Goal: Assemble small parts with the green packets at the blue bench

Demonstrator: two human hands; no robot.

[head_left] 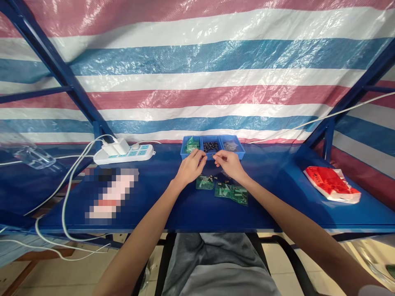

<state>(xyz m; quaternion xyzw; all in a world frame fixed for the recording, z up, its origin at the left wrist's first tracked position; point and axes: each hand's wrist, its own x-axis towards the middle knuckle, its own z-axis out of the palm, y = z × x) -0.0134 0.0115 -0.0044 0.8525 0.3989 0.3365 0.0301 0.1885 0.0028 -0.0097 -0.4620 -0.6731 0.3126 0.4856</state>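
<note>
My left hand (191, 165) is closed in a pinch just in front of a blue three-compartment tray (242, 155). Close by on its right, my right hand (228, 163) pinches too, its fingertips a short gap from the left ones. Anything between either set of fingers is too small to make out. Green packets (192, 144) fill the tray's left compartment, small dark parts (211, 146) the middle one, and clear plastic pieces (230, 146) the right. Below my hands lie a green circuit-like piece (204, 183) and more green pieces (231, 192), with tiny metallic bits beside them.
A white power strip (132, 153) with plugged-in chargers stands at the back left, its white cables (66, 197) looping over the table edge. A red and white packet (331, 183) lies at the right. Blue frame bars (58, 61) and a striped sheet (216, 78) rise behind.
</note>
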